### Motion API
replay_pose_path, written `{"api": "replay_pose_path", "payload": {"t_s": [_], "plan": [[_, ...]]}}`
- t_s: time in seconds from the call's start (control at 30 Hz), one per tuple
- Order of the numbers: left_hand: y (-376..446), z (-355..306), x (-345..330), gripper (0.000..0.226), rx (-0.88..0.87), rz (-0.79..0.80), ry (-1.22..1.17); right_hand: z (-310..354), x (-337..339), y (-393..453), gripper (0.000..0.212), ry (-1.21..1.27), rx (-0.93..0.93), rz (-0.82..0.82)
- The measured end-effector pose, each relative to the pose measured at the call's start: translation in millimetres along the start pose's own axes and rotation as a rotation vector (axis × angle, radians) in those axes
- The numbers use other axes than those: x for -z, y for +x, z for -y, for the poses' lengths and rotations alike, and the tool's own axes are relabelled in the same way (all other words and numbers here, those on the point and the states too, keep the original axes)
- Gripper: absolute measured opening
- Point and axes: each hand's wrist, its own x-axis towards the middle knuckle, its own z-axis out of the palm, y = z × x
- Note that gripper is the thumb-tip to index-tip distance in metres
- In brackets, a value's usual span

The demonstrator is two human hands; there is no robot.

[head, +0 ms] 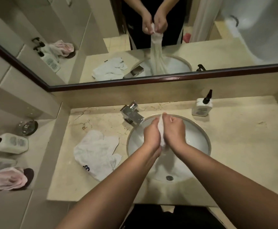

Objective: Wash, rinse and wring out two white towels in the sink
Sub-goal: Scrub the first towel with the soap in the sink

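1. The left hand (152, 135) and the right hand (173, 129) are together above the sink (199, 139), each with a closed grip: the fingers are curled around the same wet white towel (161, 129), which is bunched between the two palms.
2. Only a narrow strip of this towel shows between the hands from above. In the mirror (234, 38) one sees that the rest of it hangs down from the hands in a long stretched column into the bowl.
3. The sink is a round white bowl set into the beige marble surface (234, 154), with a metal drain (169, 178) near its front side.
4. The chrome faucet (131, 114) stands at the back left of the bowl, and its spout points toward the hands. I cannot tell if water is running.
5. The second white towel (97, 154) lies crumpled on the surface just left of the sink, apart from the hands. A small dark mark is visible near its front edge.
6. A white pump bottle (201, 106) with a black pump stands on the surface at the back right, near the wall.
7. On a lower ledge at the far left there are another white pump bottle (12, 142) lying on its side, a glass dish (27, 128) and a pink cloth (6, 179).
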Motion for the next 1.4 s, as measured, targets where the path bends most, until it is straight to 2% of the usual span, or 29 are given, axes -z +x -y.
{"api": "replay_pose_path", "payload": {"t_s": [0.07,0.1,0.2,0.3,0.37,0.5,0.67,0.77,0.83,0.87,0.93,1.03,1.13,1.2,1.27,1.33,1.4], "plan": [[-3,-1,4,0.023,0.018,0.055,0.010,1,-3,3,0.044,0.062,-0.103,-0.068],[-1,-3,9,0.023,0.019,0.017,-0.004,1,-7,-5,0.043,0.072,-0.094,-0.042],[9,-7,24,0.028,0.043,-0.050,-0.063,-1,-21,-39,0.048,-0.036,0.075,0.073],[5,0,21,0.036,0.107,0.030,-0.082,1,-16,-19,0.047,0.015,-0.024,-0.068],[3,0,18,0.034,0.144,0.074,-0.122,4,-15,-12,0.044,0.066,-0.071,-0.138],[13,-13,29,0.034,0.137,0.004,-0.217,3,-23,-47,0.051,-0.073,0.131,0.006],[4,-14,25,0.034,0.224,0.118,-0.241,7,-19,-24,0.047,0.059,-0.001,-0.095],[12,-22,36,0.038,0.187,0.093,-0.325,9,-25,-53,0.050,0.028,0.132,0.044],[6,-24,35,0.036,0.219,0.127,-0.321,8,-23,-50,0.050,-0.025,0.151,0.024],[0,-23,33,0.034,0.264,0.179,-0.322,7,-21,-40,0.049,0.003,0.094,-0.035],[-9,-25,28,0.033,0.310,0.265,-0.336,9,-16,-20,0.043,0.232,-0.094,-0.118],[-7,-34,34,0.043,0.282,0.332,-0.383,5,-8,-12,0.031,0.575,-0.288,-0.147],[3,-40,41,0.053,0.304,0.342,-0.364,8,4,-16,0.040,0.703,-0.331,-0.118],[2,-40,44,0.065,0.342,0.362,-0.330,12,9,-25,0.054,0.765,-0.285,-0.006],[-3,-39,44,0.071,0.362,0.425,-0.307,19,6,-38,0.052,0.647,-0.173,0.043],[-9,-37,41,0.062,0.367,0.469,-0.275,26,-1,-47,0.051,0.382,0.006,0.027],[-13,-32,37,0.051,0.345,0.467,-0.247,27,-2,-39,0.050,0.134,0.088,-0.037]]}}
